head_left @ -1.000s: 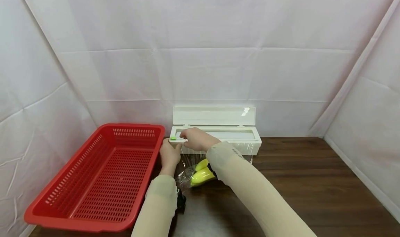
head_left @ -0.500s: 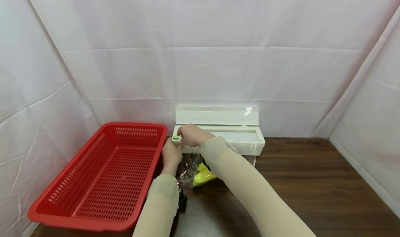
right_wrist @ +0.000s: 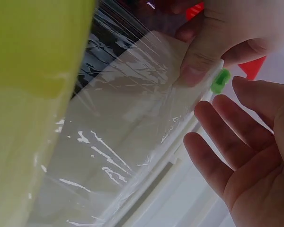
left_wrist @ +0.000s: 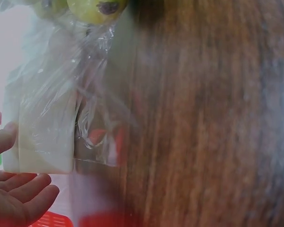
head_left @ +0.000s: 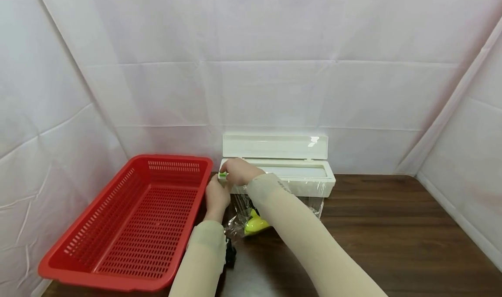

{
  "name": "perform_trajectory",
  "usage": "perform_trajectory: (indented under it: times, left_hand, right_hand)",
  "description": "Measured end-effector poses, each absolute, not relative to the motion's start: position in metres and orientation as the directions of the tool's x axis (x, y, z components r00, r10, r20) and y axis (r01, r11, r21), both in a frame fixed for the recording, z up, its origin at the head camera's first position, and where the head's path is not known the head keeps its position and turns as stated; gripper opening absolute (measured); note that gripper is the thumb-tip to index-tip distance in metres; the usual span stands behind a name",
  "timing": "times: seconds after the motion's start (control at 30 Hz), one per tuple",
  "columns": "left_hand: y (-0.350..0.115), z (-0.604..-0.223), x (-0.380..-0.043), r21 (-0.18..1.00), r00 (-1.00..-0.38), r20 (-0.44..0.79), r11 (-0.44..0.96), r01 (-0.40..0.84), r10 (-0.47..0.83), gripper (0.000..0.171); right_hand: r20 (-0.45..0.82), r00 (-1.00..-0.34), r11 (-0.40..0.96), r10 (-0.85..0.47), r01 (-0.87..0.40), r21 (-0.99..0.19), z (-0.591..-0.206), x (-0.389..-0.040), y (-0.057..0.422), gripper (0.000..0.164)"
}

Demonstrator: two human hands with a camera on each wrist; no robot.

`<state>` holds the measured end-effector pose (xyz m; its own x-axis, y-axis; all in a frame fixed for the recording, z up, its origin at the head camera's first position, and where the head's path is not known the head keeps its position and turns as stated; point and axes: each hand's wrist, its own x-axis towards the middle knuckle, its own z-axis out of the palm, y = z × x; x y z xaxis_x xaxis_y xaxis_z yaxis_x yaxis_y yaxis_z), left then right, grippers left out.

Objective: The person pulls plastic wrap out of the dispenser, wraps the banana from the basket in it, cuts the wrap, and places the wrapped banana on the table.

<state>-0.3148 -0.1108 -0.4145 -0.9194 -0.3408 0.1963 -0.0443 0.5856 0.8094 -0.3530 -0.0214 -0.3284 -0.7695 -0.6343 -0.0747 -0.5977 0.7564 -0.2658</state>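
A white cling film dispenser [head_left: 296, 187] stands against the back wall, its lid [head_left: 274, 146] raised. My left hand [head_left: 218, 197] grips its left end, thumb [right_wrist: 195, 73] on the front face. Over that end reaches my right hand [head_left: 242, 171], palm down. Its loosely bent fingers [right_wrist: 227, 127] are beside the green slider [right_wrist: 221, 81] on the rim; whether they touch it I cannot tell. Clear cling film [right_wrist: 109, 142] runs down the dispenser's front to yellow bananas [head_left: 256, 225], partly hidden by my right forearm. Dark tips show on the bananas [left_wrist: 97, 9] in the left wrist view.
A red slotted plastic basket [head_left: 137, 227] stands left of the dispenser, close to my left arm. Dark wooden tabletop [head_left: 392, 236] extends to the right. White cloth walls [head_left: 274, 70] enclose the back and sides.
My right hand has shifted a little leftward to the green slider, and its forearm covers more of the bananas. My left hand stays at the dispenser's end. The head view has shifted slightly.
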Motion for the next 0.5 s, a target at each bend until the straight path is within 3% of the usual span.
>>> perform_trajectory:
  times: [0.27,0.5]
  left_hand:
    - [-0.109,-0.415,-0.315,0.824,-0.926,0.181,0.564,-0.041,-0.333,0.053]
    - [-0.108,-0.415,-0.313,0.841,-0.925,0.208,0.542,0.002,-0.319,0.043]
  right_hand:
    - [-0.078,-0.804,0.801,-0.589,-0.568,-0.191,-0.333,-0.355,-0.029,0.041]
    - [-0.030,-0.809,0.809,-0.588,-0.585,-0.059,-0.329,-0.355,-0.035,0.023]
